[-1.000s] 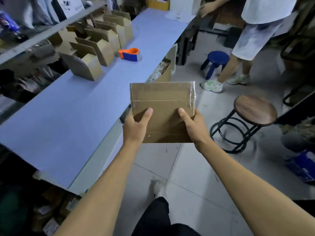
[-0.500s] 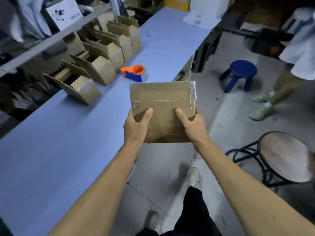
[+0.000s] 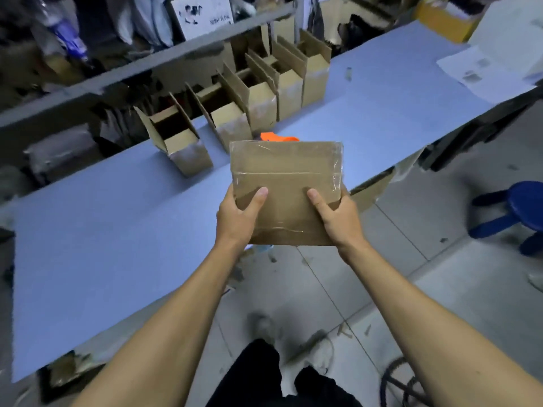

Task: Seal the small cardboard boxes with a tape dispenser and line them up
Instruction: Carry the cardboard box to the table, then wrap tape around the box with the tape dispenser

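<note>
Blue table (image 3: 102, 230); hands gripping taped box (image 3: 286, 183), thumbs on top

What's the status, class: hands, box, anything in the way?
Left hand and right hand both grip the taped box, held above the table edge. Dispenser mostly hidden behind it. Open boxes lined up beyond.

No text legible anywhere. Dark print on the white card (image 3: 202, 14) beyond the bench's (image 3: 117, 230) far edge, too blurred to read. Faint marks on the papers (image 3: 482, 74) at the far right corner, likewise unreadable.
</note>
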Demonstrator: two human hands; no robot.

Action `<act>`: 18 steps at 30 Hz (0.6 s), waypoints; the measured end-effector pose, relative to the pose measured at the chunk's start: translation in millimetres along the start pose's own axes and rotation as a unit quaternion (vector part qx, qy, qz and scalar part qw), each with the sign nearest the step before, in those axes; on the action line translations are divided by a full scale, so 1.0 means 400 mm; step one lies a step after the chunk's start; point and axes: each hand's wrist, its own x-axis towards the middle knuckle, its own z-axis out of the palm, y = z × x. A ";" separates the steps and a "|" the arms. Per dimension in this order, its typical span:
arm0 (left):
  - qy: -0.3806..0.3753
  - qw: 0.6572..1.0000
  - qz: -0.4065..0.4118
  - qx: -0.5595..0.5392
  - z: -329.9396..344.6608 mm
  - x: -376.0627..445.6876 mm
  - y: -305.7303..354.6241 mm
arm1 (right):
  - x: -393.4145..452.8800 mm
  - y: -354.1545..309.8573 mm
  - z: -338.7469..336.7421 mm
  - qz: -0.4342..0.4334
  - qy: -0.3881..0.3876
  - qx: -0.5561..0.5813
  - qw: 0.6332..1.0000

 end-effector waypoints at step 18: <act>0.041 0.992 -0.073 -0.098 -0.044 0.357 -0.157 | 0.467 0.068 0.189 -0.005 -0.201 -0.208 0.957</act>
